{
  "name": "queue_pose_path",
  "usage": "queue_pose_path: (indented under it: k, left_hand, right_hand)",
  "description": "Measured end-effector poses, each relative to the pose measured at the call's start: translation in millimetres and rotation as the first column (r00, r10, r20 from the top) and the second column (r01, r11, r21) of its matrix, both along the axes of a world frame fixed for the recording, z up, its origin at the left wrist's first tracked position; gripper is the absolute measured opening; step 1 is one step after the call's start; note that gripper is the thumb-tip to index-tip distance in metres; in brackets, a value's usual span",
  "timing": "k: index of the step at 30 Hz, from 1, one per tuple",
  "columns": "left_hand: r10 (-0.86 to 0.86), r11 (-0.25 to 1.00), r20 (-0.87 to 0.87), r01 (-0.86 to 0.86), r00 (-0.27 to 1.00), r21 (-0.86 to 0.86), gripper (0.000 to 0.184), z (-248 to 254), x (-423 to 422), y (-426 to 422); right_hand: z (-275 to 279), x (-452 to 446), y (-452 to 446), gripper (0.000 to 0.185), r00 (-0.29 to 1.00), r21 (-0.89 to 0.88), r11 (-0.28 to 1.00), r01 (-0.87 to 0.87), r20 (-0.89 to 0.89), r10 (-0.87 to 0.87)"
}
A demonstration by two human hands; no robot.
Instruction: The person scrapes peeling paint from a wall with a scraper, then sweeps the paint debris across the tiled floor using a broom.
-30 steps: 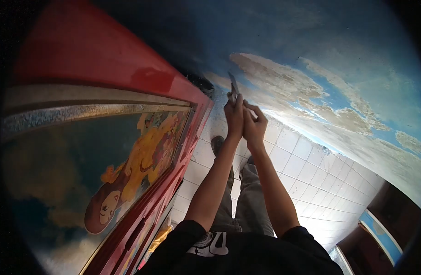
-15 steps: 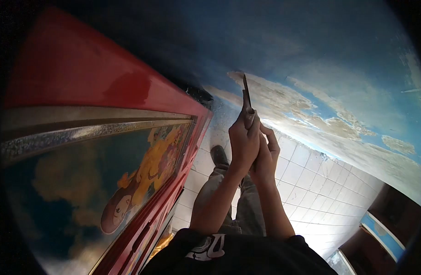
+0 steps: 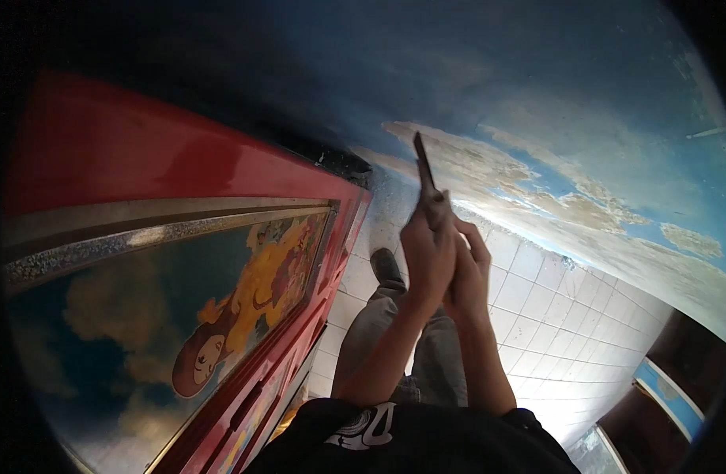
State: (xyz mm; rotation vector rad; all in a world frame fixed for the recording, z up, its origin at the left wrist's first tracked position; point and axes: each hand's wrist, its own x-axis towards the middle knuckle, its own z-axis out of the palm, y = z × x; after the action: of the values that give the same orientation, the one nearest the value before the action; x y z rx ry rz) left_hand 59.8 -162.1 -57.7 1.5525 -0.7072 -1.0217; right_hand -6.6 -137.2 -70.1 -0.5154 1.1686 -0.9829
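Bladed tool [image 3: 424, 162] | long axis steep, tip leaning left | left fingers [image 3: 421, 231] gripping it | right fingers [image 3: 477, 241]: can't tell

tool [image 3: 424, 163] dull, metal-looking; wall [image 3: 477, 158] rough, flaked; red cabinet [image 3: 126, 162] glossy; shirt [image 3: 458, 442] matt cloth.

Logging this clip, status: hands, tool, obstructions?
Left hand gripping tool; right hand against left. Tool before peeling wall, contact unclear. Red cabinet at left, clear of tool.

Dim upper wall [image 3: 458, 79], bright floor [image 3: 544, 316], fisheye curvature.
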Motion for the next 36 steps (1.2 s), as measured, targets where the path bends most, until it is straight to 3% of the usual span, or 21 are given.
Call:
queue_pose_path:
  k: [2,4,6,9,12,13,14,15,16,18,20,22,23,25,27,29,30,31,32,34,36]
  left_hand:
    - [0.018,0.999,0.147,-0.023,0.989,0.034,0.037,17,-19,4]
    - [0.069,0.997,0.136,-0.065,0.988,-0.033,0.043,21,-22,-2]
    - [0.096,0.994,0.059,-0.099,0.994,0.046,0.044,-15,9,-15]
    - [0.179,0.982,0.146,-0.186,0.973,0.029,0.04,2,42,-33]
    - [0.152,0.988,0.17,-0.151,0.974,-0.02,0.035,3,42,-25]
    - [0.125,0.992,0.127,-0.124,0.984,-0.018,0.032,5,26,-18]
    - [0.099,0.995,0.08,-0.098,0.992,-0.018,0.029,8,7,-8]
    - [0.075,0.997,0.032,-0.075,0.997,-0.018,0.026,9,-8,3]
    - [-0.063,0.998,0.044,0.062,0.997,0.016,0.027,4,-17,15]
    - [-0.045,0.999,0.064,0.043,0.997,0.025,0.03,17,-24,14]
    - [-0.063,0.993,0.133,0.049,0.989,0.106,0.033,25,-20,5]
    - [0.109,0.993,0.147,-0.113,0.983,0.022,0.034,1,9,-19]
    - [0.138,0.985,0.093,-0.147,0.986,0.092,0.035,2,27,-28]
    - [0.173,0.983,0.097,-0.178,0.98,0.045,0.032,-2,34,-26]
    - [0.186,0.982,0.121,-0.189,0.975,0.01,0.033,2,16,-15]
    - [0.173,0.985,0.098,-0.175,0.98,0.01,0.033,7,-10,-1]
    - [0.064,0.998,0.153,-0.066,0.986,0.003,0.03,7,-24,11]
    - [-0.041,0.999,0.208,0.041,0.977,0.006,0.027,7,-37,21]
    - [-0.027,0.998,0.012,0.026,1.0,0.065,0.027,15,-51,24]
    - [-0.073,0.997,-0.012,0.073,0.997,0.018,0.025,27,-52,21]
    - [0.018,0.993,0.173,-0.037,0.985,0.109,0.027,31,-34,-2]
  right_hand:
    - [15,-9,3,0.028,0.995,-0.038,0.995,0.096,0.035,-0.094]
    - [25,-9,-3,0.027,0.992,0.001,0.996,0.094,0.079,-0.094]
    - [10,9,-25,0.026,0.997,-0.055,0.996,-0.069,0.026,0.071]
    - [8,46,-45,0.024,0.991,-0.061,0.992,-0.112,0.068,0.116]
    - [21,34,-34,0.025,0.987,0.042,0.99,-0.132,0.095,0.127]
    - [21,24,-24,0.026,0.991,0.019,0.997,-0.073,0.111,0.07]
    - [8,14,-11,0.024,1.0,-0.128,0.992,-0.006,0.009,0.007]
    - [20,-2,-1,0.024,1.0,-0.031,1.0,-0.001,0.005,0.001]
    - [31,-12,9,0.023,0.999,0.013,0.999,0.041,-0.012,-0.041]
    - [41,-18,16,0.024,0.993,-0.027,0.993,0.115,0.035,-0.114]
    - [30,-10,1,0.025,0.996,-0.021,0.996,0.081,0.046,-0.08]
    - [11,13,-27,0.027,0.998,-0.03,0.999,-0.021,0.055,0.023]
    - [8,25,-39,0.026,0.99,-0.045,0.99,-0.132,0.033,0.134]
    - [9,30,-38,0.027,0.983,0.0,0.987,-0.161,0.086,0.16]
    - [0,29,-23,0.027,0.992,-0.095,0.994,-0.049,0.112,0.059]
    - [5,-5,-2,0.027,0.999,-0.039,0.999,-0.036,0.013,0.037]
    - [21,-18,5,0.027,0.999,0.05,0.998,0.029,0.019,-0.03]
    - [28,-30,13,0.027,0.996,-0.038,0.997,0.067,-0.062,-0.069]
    - [38,-40,22,0.025,0.996,0.022,0.997,0.079,-0.034,-0.078]
    - [49,-41,16,0.025,0.994,-0.037,0.997,0.074,-0.077,-0.077]
    - [47,-19,-11,0.025,0.996,-0.08,0.996,0.029,-0.083,-0.035]
